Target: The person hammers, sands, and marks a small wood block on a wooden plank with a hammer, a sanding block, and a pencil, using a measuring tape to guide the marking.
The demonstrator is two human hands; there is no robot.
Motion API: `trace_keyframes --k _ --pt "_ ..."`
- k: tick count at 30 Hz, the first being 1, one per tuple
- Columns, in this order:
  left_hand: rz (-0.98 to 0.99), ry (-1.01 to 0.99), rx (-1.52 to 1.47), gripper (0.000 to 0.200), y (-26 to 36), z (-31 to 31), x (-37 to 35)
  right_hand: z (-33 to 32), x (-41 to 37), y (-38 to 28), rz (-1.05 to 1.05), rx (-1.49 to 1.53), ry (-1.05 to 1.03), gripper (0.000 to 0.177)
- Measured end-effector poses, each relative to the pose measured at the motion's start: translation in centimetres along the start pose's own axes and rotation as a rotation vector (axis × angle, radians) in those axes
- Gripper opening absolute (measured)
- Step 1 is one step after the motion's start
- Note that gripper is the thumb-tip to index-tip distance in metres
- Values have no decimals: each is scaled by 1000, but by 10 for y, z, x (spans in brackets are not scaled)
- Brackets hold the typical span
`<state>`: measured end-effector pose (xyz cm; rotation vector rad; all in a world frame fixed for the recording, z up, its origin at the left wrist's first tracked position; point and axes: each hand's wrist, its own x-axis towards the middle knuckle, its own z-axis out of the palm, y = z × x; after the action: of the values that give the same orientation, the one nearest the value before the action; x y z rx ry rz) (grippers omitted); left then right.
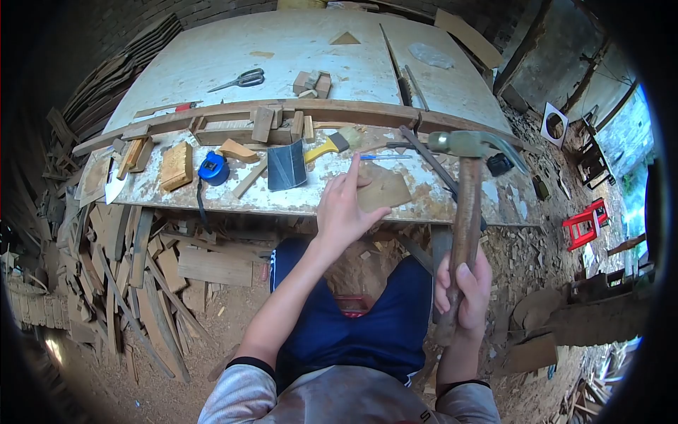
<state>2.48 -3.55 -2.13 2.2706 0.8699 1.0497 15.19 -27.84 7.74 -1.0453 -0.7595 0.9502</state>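
Woodworking room, cluttered bench (441, 203); right hand (466, 288) grips hammer (468, 205).

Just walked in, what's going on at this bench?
A person seated at a cluttered woodworking bench has a claw hammer upright in the right hand, with the grip low on the wooden handle and the head up. The left hand is spread at a flat tan piece near the front edge; whether it presses on it, I can't tell. A blue tape measure, a yellow-handled brush and scissors lie farther left.
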Motion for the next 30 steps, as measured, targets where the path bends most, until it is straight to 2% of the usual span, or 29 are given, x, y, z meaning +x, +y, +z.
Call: trace_keyframes --k 3,5,7,10,14,18,21,22,25,27,29,30 --pt "1 -1 -10 133 0 0 1 -9 14 16 79 -17 -71 63" --pt "-9 -16 -37 133 -4 1 -1 -3 24 14 353 -198 -53 60" --pt "8 -5 -40 134 -2 0 2 4 24 -5 340 -277 -50 63" --pt "16 31 -18 136 -1 1 -3 4 7 -21 145 -107 -36 67" --pt "-6 32 -3 135 1 1 -1 0 4 6 -70 -76 -29 67" --pt "-40 -9 -19 135 1 -2 -1 3 25 3 417 -271 -65 63" --pt "-29 18 6 134 1 0 -2 10 15 -24 266 -237 -6 62" --pt "-40 14 8 134 1 2 -6 6 4 -22 64 -110 -10 60" --pt "-45 21 14 132 0 1 -2 9 5 -6 -99 -74 -7 58" --pt "-48 8 -1 128 1 0 -2 0 15 12 68 -165 -37 57" --pt "-50 -6 -4 127 1 0 -2 0 28 3 408 -322 -87 59" --pt "-52 -13 -6 127 1 0 -2 -2 28 0 372 -336 -99 62"
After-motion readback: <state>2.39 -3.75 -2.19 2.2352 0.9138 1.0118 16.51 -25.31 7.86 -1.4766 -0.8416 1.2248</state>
